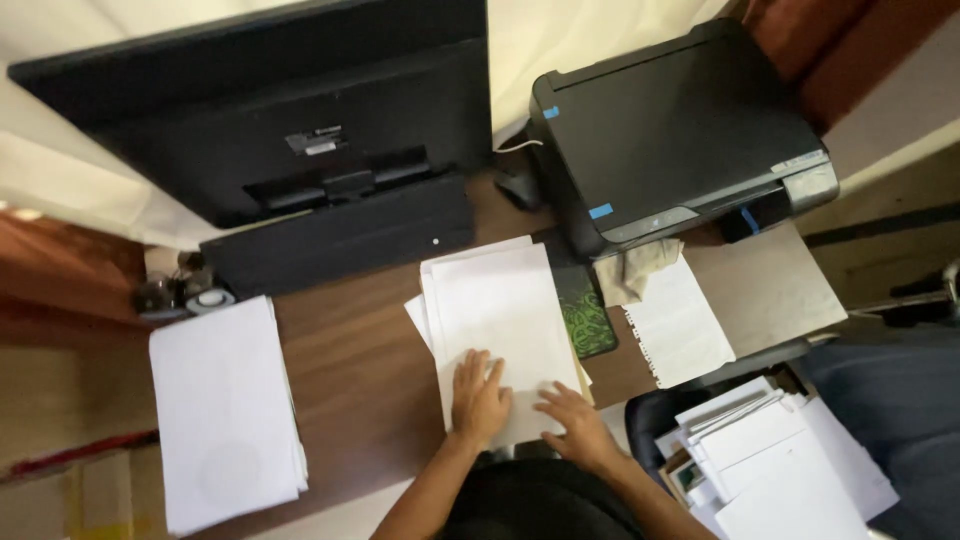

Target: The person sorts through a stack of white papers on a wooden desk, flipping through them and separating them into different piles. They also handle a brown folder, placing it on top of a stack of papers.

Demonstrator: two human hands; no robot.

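Bottom centre of the frame, both hands sit flat on a stack of white paper [497,320] on the brown desk [350,370]. Left hand [478,398] has its fingers spread, pressing the sheets down so they don't slide; right hand [573,420] rests at the lower right corner, fingers loosely apart. Printer [680,130] upper right, second paper pile [225,410] lower left.
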